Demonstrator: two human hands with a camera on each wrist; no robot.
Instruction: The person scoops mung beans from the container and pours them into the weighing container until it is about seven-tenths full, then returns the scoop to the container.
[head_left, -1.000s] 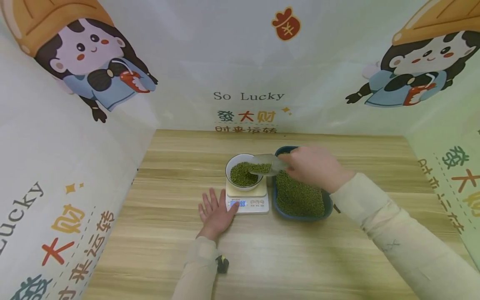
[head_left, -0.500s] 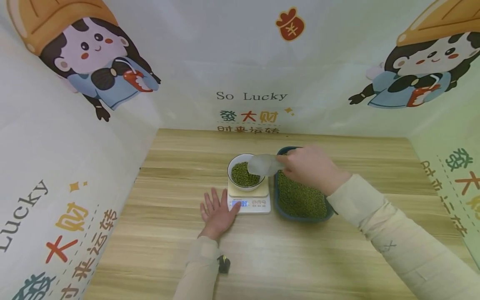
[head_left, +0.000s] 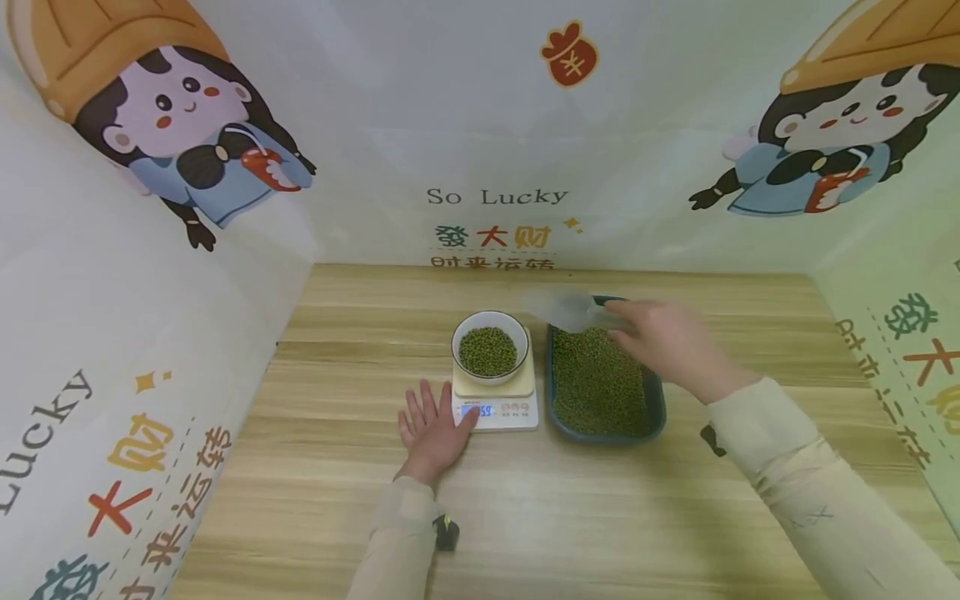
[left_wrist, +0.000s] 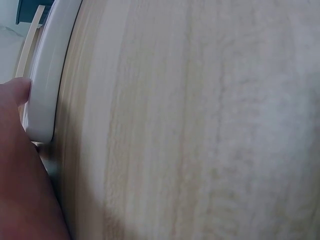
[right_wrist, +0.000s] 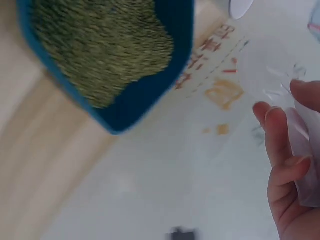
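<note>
My right hand [head_left: 671,342] grips the handle of a translucent scoop [head_left: 570,312], blurred in the head view and held above the far end of a blue basin [head_left: 555,408]. In the right wrist view fingers and thumb wrap that handle, and no beans show in the scoop [right_wrist: 260,70]. Green mung beans [head_left: 600,387] fill much of the basin. More of them lie in a white dark-rimmed bowl [head_left: 457,354] on a kitchen scale [head_left: 517,421]. My left hand [head_left: 433,433] lies on the table with fingers spread, its thumb on the scale's front beside the lit display.
The wood-grain table [head_left: 337,350] ends at a printed white backdrop [head_left: 375,150] behind and at both sides. Scale and basin stand close together, a narrow gap between them. A small dark object [head_left: 712,440] shows beside the right sleeve.
The scoop held beans at the bowl, then tipped over it. Now my right hand has drawn it rightward, off the bowl. The scale's reading has changed; my left hand has stayed put.
</note>
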